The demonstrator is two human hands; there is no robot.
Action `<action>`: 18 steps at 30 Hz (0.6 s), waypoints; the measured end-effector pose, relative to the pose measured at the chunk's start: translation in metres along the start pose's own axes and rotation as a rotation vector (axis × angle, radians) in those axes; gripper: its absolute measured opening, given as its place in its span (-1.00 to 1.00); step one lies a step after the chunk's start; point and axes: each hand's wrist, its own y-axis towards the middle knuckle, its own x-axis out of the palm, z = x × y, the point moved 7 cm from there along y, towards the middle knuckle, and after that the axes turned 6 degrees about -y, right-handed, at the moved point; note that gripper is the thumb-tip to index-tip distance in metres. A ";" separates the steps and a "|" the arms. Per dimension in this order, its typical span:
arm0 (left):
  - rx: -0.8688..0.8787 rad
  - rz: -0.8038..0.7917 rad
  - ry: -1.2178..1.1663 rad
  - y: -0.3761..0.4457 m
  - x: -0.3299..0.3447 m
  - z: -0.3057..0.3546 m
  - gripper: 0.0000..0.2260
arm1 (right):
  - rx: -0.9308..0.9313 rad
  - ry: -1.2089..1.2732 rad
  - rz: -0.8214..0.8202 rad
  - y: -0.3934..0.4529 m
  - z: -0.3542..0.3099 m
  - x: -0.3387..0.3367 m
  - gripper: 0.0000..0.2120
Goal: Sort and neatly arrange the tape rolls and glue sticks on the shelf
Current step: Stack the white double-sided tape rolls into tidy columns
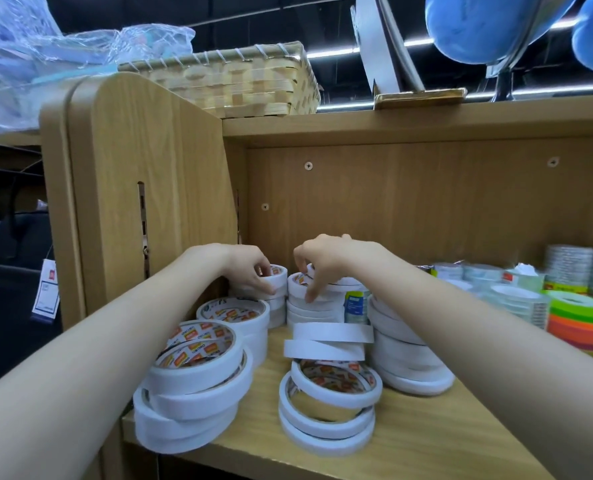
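Several stacks of white tape rolls stand on the wooden shelf. At the back left, my left hand grips the top roll of a small stack. Right beside it, my right hand curls its fingers over the top of another back stack. A leaning pile of wide rolls sits at the front left, a loose pile of thin rolls at the front middle. A blue-labelled glue stick stands behind the middle pile, partly hidden.
Clear tape rolls and bright orange and green rolls fill the shelf's right side. The shelf's side panel rises close on the left. A woven basket sits on top.
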 end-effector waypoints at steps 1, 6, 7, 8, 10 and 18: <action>0.011 0.004 -0.009 -0.002 -0.001 0.000 -0.57 | 0.000 0.029 0.033 0.001 0.000 -0.001 -0.61; 0.012 0.048 0.020 -0.010 -0.013 -0.003 -0.68 | -0.034 -0.005 0.166 0.011 -0.013 -0.010 -0.44; -0.002 0.062 0.049 -0.012 -0.015 -0.003 -0.69 | -0.066 0.007 0.140 0.014 -0.020 -0.008 -0.40; -0.010 0.082 0.076 -0.012 -0.016 -0.004 -0.70 | -0.091 0.012 0.111 0.017 -0.027 -0.003 -0.38; -0.012 0.142 0.124 -0.012 -0.018 -0.004 -0.73 | -0.102 0.004 0.080 0.023 -0.035 0.006 -0.41; -0.027 0.221 0.241 -0.007 -0.014 -0.012 -0.76 | -0.037 -0.188 0.140 0.046 -0.038 0.025 -0.47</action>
